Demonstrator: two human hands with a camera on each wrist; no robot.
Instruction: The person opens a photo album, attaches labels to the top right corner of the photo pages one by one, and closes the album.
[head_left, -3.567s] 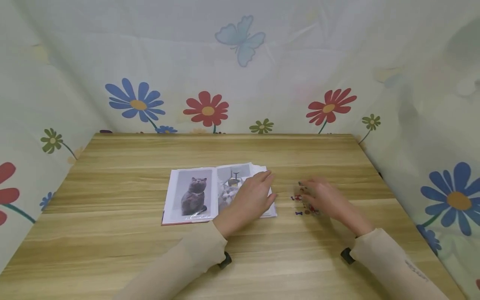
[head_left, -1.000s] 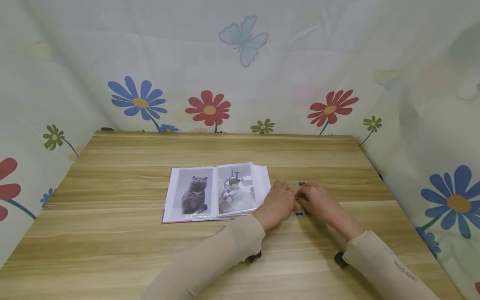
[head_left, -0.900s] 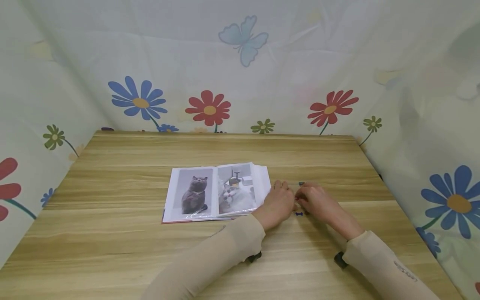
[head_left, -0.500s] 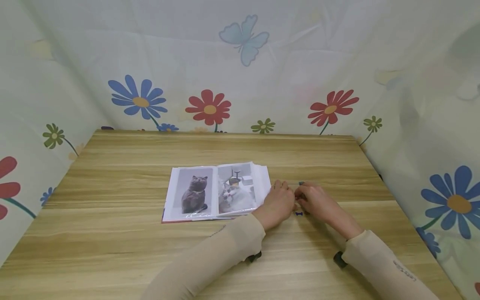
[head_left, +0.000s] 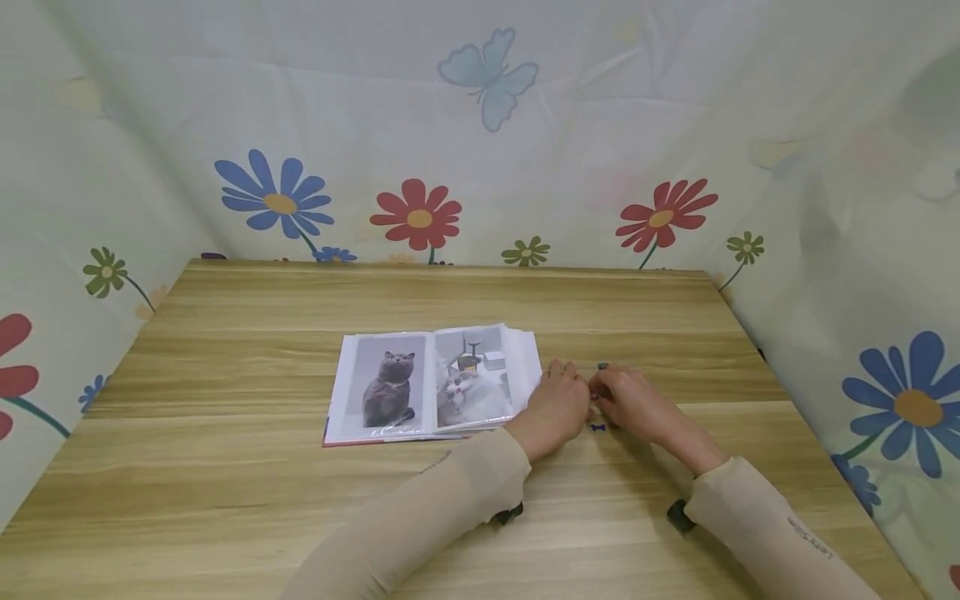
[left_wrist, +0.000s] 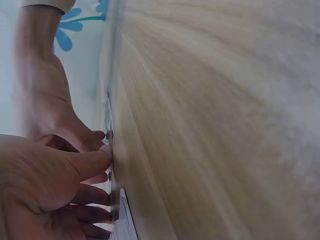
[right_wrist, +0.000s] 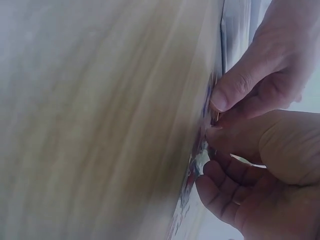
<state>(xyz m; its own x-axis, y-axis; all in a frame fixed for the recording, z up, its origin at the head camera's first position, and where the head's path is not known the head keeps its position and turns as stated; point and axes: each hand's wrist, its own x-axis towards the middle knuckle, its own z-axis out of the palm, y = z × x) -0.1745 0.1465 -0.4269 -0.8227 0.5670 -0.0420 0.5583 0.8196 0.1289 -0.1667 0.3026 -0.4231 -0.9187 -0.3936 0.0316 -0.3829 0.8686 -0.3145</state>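
Observation:
A clear sticker sheet (right_wrist: 188,181) with small coloured prints lies flat on the table, mostly covered by both hands. A dark blue bone sticker (head_left: 597,427) shows at its near side in the head view. My left hand (head_left: 551,410) is on the sheet's left part, thumb and finger holding it down near its middle. Opposite it, my right hand (head_left: 637,408) has thumb and index finger pinched together at the sheet, fingertips right beside the left thumb. A tiny reddish bit, looking like a sticker, shows at the meeting fingertips; whether it has lifted I cannot tell.
An open photo album (head_left: 525,367) with cat photos lies just left of the hands, its right page edge close to the left fingers. Both stand on a wood-grain table (head_left: 300,517). Flower-printed cloth (head_left: 570,108) surrounds the table at the back and sides.
My left hand has moved right, off the album's page and onto the sticker sheet. The right hand has come in to meet it. Over the last second both hands hold almost still.

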